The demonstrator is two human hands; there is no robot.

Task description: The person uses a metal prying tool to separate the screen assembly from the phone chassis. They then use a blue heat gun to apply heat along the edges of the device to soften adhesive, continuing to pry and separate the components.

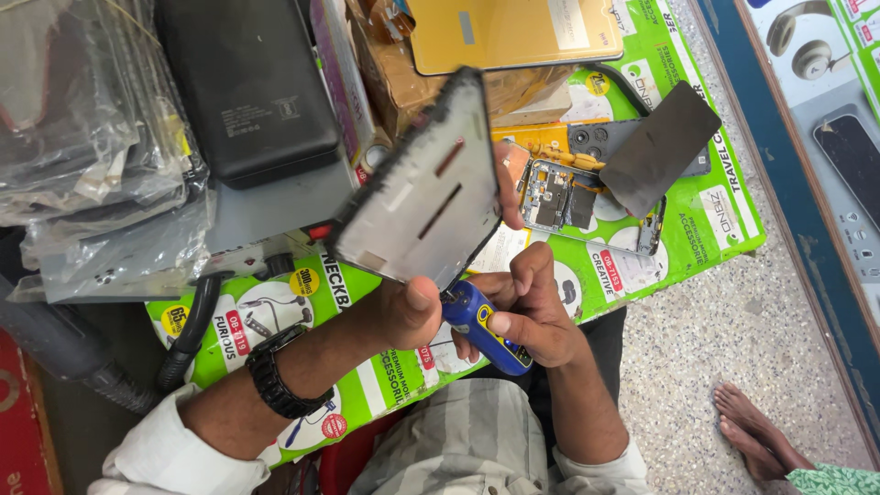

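Note:
My left hand (408, 307) holds up a phone screen frame (422, 188), its grey back side with two narrow slots facing me, thumb pressed on its lower corner. My right hand (532, 312) grips a small blue tool (477, 321) with yellow marks, its tip against the frame's lower edge. A black watch (275, 376) is on my left wrist. Behind the frame lies an opened phone body (568, 197) with exposed boards and orange flex parts, and a dark flat panel (660, 147) leans over it.
A green printed mat (715, 220) covers the worktop. A black power bank (247, 82), plastic bags (82, 147), a gold phone back (513, 32) on a cardboard box and a black cable (188, 339) lie around. Another person's bare feet (756, 431) rest on the speckled floor at right.

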